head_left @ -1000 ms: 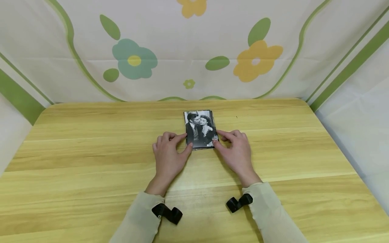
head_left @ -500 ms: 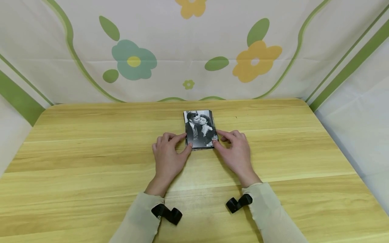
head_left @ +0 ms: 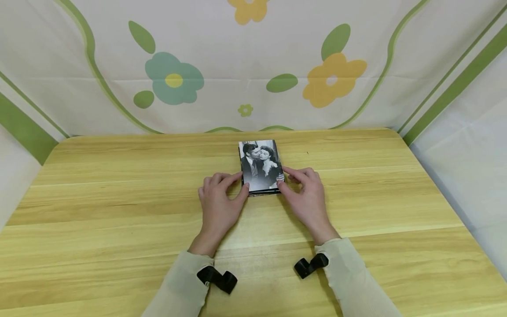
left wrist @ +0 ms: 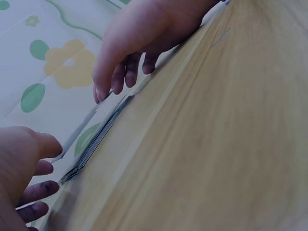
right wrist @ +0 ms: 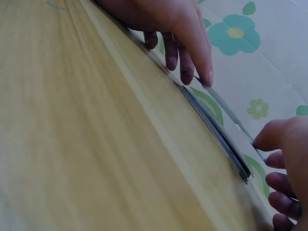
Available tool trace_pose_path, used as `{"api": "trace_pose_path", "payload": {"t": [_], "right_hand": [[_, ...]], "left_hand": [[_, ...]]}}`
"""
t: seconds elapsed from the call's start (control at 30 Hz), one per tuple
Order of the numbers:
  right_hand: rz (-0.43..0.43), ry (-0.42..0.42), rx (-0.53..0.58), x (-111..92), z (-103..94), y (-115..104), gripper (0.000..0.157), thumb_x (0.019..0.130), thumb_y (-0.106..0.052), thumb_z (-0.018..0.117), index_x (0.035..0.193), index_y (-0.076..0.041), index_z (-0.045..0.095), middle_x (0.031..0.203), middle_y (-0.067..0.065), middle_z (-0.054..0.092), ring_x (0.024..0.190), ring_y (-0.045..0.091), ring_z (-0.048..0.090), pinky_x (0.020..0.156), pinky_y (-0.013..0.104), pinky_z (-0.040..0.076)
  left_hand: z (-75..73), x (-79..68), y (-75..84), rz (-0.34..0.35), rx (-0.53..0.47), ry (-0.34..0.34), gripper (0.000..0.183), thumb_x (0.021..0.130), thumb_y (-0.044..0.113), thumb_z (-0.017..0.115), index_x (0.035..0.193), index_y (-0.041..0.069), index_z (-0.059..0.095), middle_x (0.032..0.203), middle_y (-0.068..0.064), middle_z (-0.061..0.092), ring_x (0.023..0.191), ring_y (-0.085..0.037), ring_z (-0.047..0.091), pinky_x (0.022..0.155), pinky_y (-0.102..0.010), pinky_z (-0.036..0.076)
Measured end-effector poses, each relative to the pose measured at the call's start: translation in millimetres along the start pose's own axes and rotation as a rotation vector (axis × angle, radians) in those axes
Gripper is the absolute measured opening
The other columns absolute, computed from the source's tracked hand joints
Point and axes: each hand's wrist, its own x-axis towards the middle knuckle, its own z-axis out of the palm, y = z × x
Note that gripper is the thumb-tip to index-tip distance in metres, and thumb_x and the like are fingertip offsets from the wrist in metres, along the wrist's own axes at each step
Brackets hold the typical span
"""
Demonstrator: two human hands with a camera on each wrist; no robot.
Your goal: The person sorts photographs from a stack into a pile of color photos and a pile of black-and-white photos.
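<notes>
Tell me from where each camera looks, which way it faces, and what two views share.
Head: on the head, forward and down at the photo and table; left hand, right hand and both sleeves show.
Left wrist: on the left wrist, facing across the table toward the orange flower; left hand lower left, right hand at top.
Right wrist: on the right wrist, facing the teal flower; right hand lower right, left hand at top.
Both wrist views show both hands and the photo stack edge-on.
</notes>
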Motion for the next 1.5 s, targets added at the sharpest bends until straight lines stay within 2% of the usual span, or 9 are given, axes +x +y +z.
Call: {"api": "trace_pose_path", "payload": {"t": [0.33,0.47,0.57,0.73,1.2,1.37,1.5], "right_hand": [[-0.047,0.036,0.130,-2.6,1.7,-3.5,0.039,0.094,-0.012,0.079,0.133,-0.015,0.077,0.106,0.006,0.070,0.106,0.020,0.063,0.096,0.036,0.050],[-0.053,0.050,0.164,-3.0,1.7,-4.0,0.038,0.093,-0.008,0.078,0.131,-0.015,0.078,0.105,0.007,0.070,0.102,0.021,0.065,0.094,0.037,0.053],[-0.051,0.051,0.183,-2.9,1.2,-4.0,0.039,0.093,-0.007,0.078,0.131,-0.016,0.078,0.104,0.007,0.070,0.100,0.021,0.064,0.094,0.037,0.054],[-0.038,0.049,0.199,-3.1,1.1,-3.2,0.038,0.093,-0.007,0.078,0.130,-0.015,0.079,0.104,0.007,0.071,0.098,0.019,0.064,0.093,0.034,0.056],[-0.020,0.078,0.191,-3.8,-1.2,-3.1,0.036,0.093,-0.009,0.079,0.128,-0.017,0.079,0.102,0.007,0.072,0.095,0.018,0.065,0.088,0.030,0.054],[0.013,0.122,0.235,-1.6,0.2,-1.4,0.031,0.095,-0.012,0.079,0.125,-0.017,0.079,0.101,0.006,0.072,0.095,0.017,0.065,0.084,0.025,0.053],[0.065,0.189,0.271,4.7,-8.2,6.8,0.024,0.096,-0.013,0.078,0.120,-0.014,0.080,0.095,0.002,0.070,0.089,0.016,0.064,0.076,0.021,0.051]], "left_hand": [[-0.1,2.6,0.1,0.048,-0.167,0.055,0.027,0.096,0.009,0.077,0.122,0.004,0.080,0.107,-0.014,0.079,0.107,-0.034,0.054,0.105,-0.049,0.034],[0.0,3.0,-0.4,0.070,-0.224,0.069,0.027,0.095,0.004,0.077,0.121,0.002,0.080,0.102,-0.014,0.081,0.102,-0.034,0.059,0.098,-0.043,0.040],[-0.3,2.5,0.4,0.053,-0.249,0.064,0.027,0.094,0.003,0.077,0.121,0.001,0.080,0.100,-0.014,0.081,0.099,-0.032,0.060,0.091,-0.038,0.043],[-0.3,1.7,1.5,0.027,-0.255,0.050,0.026,0.094,0.002,0.077,0.120,0.001,0.080,0.100,-0.013,0.081,0.099,-0.031,0.060,0.089,-0.037,0.044],[2.0,3.4,5.0,0.011,-0.268,0.028,0.025,0.093,0.002,0.078,0.118,0.002,0.080,0.098,-0.013,0.081,0.096,-0.029,0.061,0.085,-0.032,0.046],[6.4,3.6,10.4,0.017,-0.266,0.035,0.025,0.093,0.000,0.077,0.117,-0.001,0.080,0.097,-0.014,0.080,0.096,-0.030,0.063,0.082,-0.034,0.047],[17.9,4.0,25.0,0.016,-0.256,-0.007,0.025,0.093,0.001,0.078,0.117,-0.003,0.079,0.098,-0.014,0.080,0.096,-0.029,0.065,0.085,-0.036,0.054]]}}
